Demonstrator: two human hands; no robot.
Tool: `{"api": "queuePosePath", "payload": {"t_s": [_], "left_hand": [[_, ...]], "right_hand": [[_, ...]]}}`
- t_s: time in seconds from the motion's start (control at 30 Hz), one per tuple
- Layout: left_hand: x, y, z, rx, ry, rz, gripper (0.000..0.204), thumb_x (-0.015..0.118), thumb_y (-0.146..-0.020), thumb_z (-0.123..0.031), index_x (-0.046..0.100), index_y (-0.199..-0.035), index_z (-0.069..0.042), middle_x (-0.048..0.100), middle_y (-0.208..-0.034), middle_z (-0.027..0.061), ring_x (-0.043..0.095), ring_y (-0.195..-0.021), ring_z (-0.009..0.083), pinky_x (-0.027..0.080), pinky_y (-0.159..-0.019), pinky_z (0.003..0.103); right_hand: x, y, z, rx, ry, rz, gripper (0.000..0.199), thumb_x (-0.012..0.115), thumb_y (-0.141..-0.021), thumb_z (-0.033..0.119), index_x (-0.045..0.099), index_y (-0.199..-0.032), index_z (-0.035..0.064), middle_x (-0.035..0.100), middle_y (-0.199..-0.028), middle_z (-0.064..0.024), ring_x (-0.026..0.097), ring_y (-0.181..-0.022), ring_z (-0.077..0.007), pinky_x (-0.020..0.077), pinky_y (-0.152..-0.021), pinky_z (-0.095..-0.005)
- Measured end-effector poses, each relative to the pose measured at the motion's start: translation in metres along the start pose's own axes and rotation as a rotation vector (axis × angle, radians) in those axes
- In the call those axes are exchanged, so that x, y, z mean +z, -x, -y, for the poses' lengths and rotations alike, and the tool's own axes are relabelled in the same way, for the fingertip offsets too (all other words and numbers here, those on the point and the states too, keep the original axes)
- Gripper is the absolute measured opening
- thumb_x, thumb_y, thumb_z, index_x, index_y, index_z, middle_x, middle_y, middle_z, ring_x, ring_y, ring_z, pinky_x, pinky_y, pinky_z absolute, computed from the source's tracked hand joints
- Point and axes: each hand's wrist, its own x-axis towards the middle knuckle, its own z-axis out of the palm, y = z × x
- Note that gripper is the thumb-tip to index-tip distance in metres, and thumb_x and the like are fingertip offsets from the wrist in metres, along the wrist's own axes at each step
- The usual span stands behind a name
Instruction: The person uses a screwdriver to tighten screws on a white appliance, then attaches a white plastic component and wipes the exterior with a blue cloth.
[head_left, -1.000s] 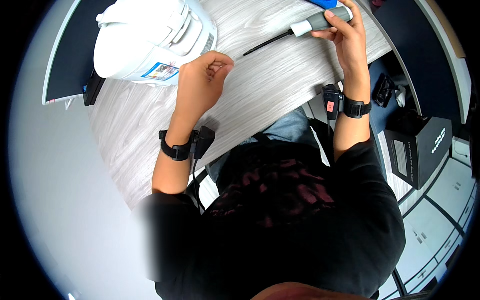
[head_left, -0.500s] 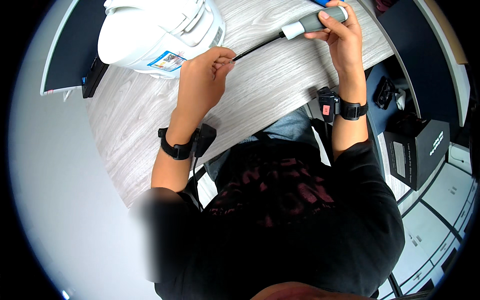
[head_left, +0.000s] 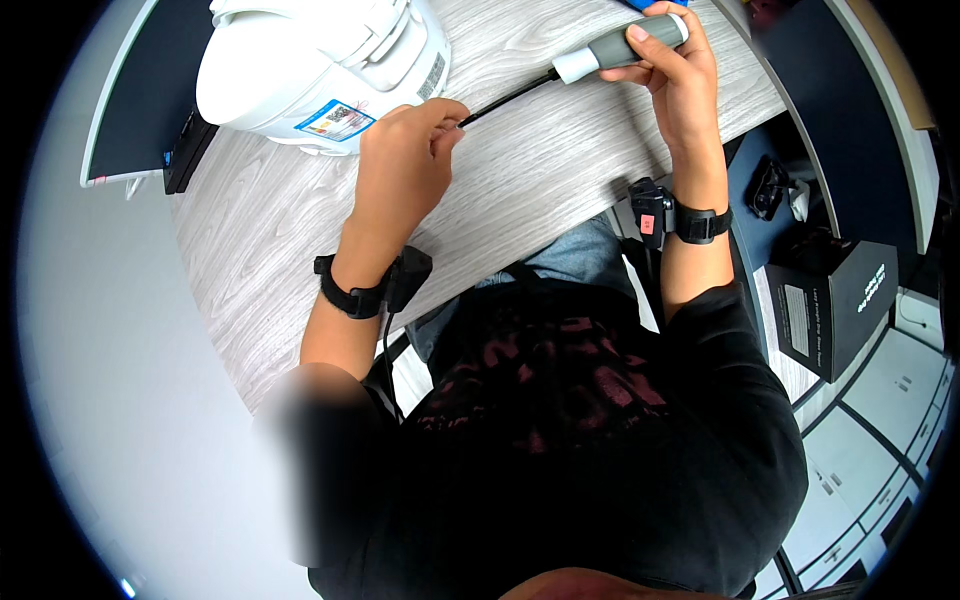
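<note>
The screwdriver [head_left: 590, 62] has a grey handle with a white end and a thin black rod. The rice cooker [head_left: 320, 60] is white with a small blue and white sticker, and the table [head_left: 540, 170] is pale grey wood with wavy lines. The shirt [head_left: 570, 420] is black with dark red marks, and both wrist bands [head_left: 700, 222] are black.

My left hand [head_left: 405, 150] sat just beside the white cooker [head_left: 320, 60], which blocked any way up and left. The screwdriver [head_left: 590, 62] spanned the gap between my left hand and my right hand [head_left: 675, 85]. Bare desk [head_left: 280, 260] lay open below my left hand, toward the near edge.
</note>
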Motion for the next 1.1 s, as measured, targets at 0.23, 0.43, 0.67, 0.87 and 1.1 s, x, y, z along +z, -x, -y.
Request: {"api": "queuePosePath", "payload": {"t_s": [0.23, 0.43, 0.67, 0.87, 1.1], "left_hand": [[-0.002, 0.0, -0.001, 0.017, -0.047, -0.007, 0.024, 0.077, -0.081, 0.003, 0.076, -0.103, -0.004, 0.074, -0.084, 0.0123, 0.071, -0.073, 0.0207, 0.055, -0.067, 0.029], [-0.002, 0.002, -0.001, 0.053, -0.061, -0.056, 0.026, 0.078, -0.079, 0.004, 0.076, -0.103, -0.005, 0.073, -0.083, 0.012, 0.071, -0.072, 0.0211, 0.054, -0.066, 0.03], [-0.008, -0.003, -0.003, 0.204, -0.097, -0.185, 0.025, 0.076, -0.077, 0.003, 0.074, -0.1, -0.008, 0.071, -0.08, 0.0092, 0.064, -0.07, 0.0262, 0.05, -0.061, 0.036], [-0.024, -0.008, -0.016, 0.252, -0.114, -0.213, 0.029, 0.079, -0.079, -0.002, 0.073, -0.107, -0.007, 0.075, -0.095, 0.008, 0.068, -0.082, 0.0272, 0.053, -0.069, 0.035], [-0.065, -0.003, -0.006, 0.438, -0.114, -0.378, 0.039, 0.081, -0.078, -0.007, 0.071, -0.116, -0.008, 0.074, -0.114, 0.0104, 0.068, -0.099, 0.0278, 0.053, -0.083, 0.036]], "right_hand": [[-0.001, -0.001, 0.001, 0.066, 0.118, 0.043, 0.024, 0.068, -0.094, 0.004, 0.05, -0.109, 0.0104, 0.066, -0.082, -0.006, 0.069, -0.061, -0.0158, 0.0598, -0.052, -0.0271], [-0.002, -0.006, -0.007, -0.067, 0.29, 0.109, 0.035, 0.075, -0.091, 0.014, 0.051, -0.112, 0.0007, 0.071, -0.086, -0.0204, 0.076, -0.068, -0.0268, 0.0649, -0.059, -0.0293], [-0.012, -0.008, -0.005, -0.031, 0.122, 0.109, 0.025, 0.073, -0.093, 0.014, 0.055, -0.107, 0.0037, 0.073, -0.085, -0.0203, 0.076, -0.07, -0.0277, 0.0623, -0.055, -0.0282], [-0.017, -0.008, -0.009, 0.017, -0.009, 0.06, 0.02, 0.068, -0.096, 0.013, 0.055, -0.108, 0.0034, 0.073, -0.088, -0.0219, 0.076, -0.071, -0.0293, 0.0633, -0.058, -0.0285], [-0.02, -0.009, -0.007, -0.043, -0.079, 0.022, 0.018, 0.065, -0.097, 0.013, 0.055, -0.108, 0.0036, 0.073, -0.089, -0.0225, 0.076, -0.072, -0.0304, 0.0648, -0.061, -0.0303]]}}
